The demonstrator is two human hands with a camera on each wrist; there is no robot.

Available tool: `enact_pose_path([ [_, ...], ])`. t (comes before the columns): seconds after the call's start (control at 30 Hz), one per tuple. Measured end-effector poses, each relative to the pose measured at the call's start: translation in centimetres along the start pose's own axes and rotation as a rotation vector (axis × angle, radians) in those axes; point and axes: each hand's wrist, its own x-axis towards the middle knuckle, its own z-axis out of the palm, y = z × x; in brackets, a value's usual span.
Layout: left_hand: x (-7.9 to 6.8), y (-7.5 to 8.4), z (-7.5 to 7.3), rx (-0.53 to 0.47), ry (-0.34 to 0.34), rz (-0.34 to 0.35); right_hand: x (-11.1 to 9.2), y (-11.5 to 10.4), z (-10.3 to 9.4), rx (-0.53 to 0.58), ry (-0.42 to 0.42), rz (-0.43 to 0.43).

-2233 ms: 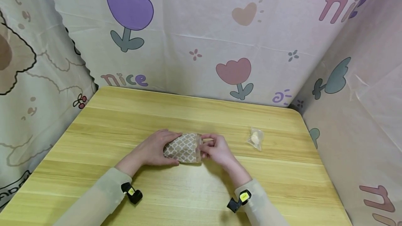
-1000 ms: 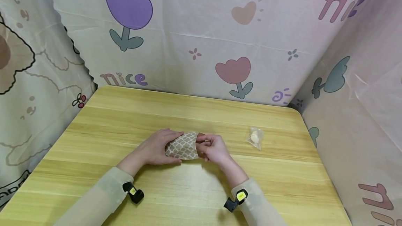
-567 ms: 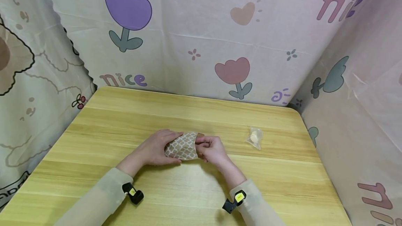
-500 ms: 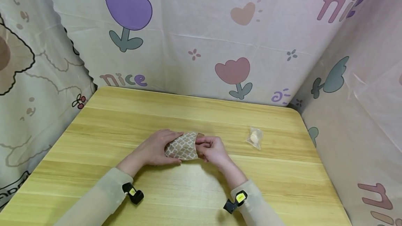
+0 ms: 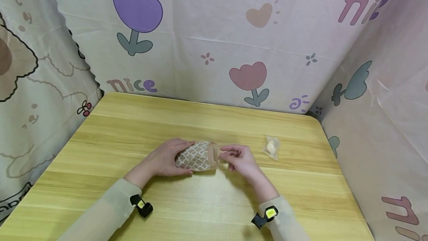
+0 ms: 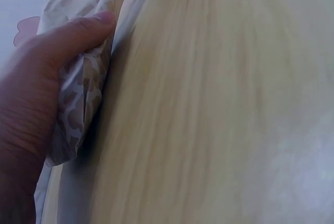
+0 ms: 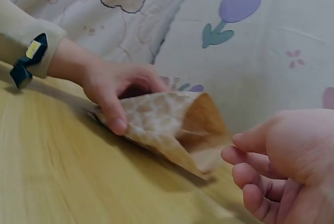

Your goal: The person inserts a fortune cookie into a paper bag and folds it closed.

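Observation:
A brown paper bag (image 5: 194, 156) with a white lattice print lies on its side in the middle of the table. My left hand (image 5: 166, 157) grips its closed end, thumb along the near side and fingers at the far side. In the left wrist view the thumb presses on the crinkled paper (image 6: 86, 85). The bag's mouth (image 7: 201, 127) gapes toward my right hand (image 5: 241, 160) and shows plain brown paper inside. Thumb and index finger of that hand pinch the lip of the mouth, while its other fingers curl below, as the right wrist view shows.
A small clear plastic packet (image 5: 272, 147) with a pale round thing inside lies to the right on the wooden table (image 5: 150, 116). Printed cloth (image 5: 200, 29) hangs behind the table and along both sides. Each sleeve carries a black wrist camera (image 5: 142, 206).
My right hand, whose fingers were inside the bag's mouth half a second ago, has drawn out to the right, and the mouth's brown edge shows again. The left hand keeps its grip.

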Motion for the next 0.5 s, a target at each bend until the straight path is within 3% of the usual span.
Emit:
enact_pose_path([
  [0.2,0.0,-0.1,0.0,0.002,-0.005,-0.016,-0.8,-0.4,-3.0,-0.16,0.097,-0.087],
  [0.37,-0.1,0.0,0.0,-0.004,-0.003,-0.02,-1.6,-1.1,-5.7,-0.313,0.278,-0.176],
  [0.5,-0.1,0.0,0.1,-0.008,-0.016,-0.034,-2.0,-1.4,-7.7,-0.432,0.435,-0.198],
])
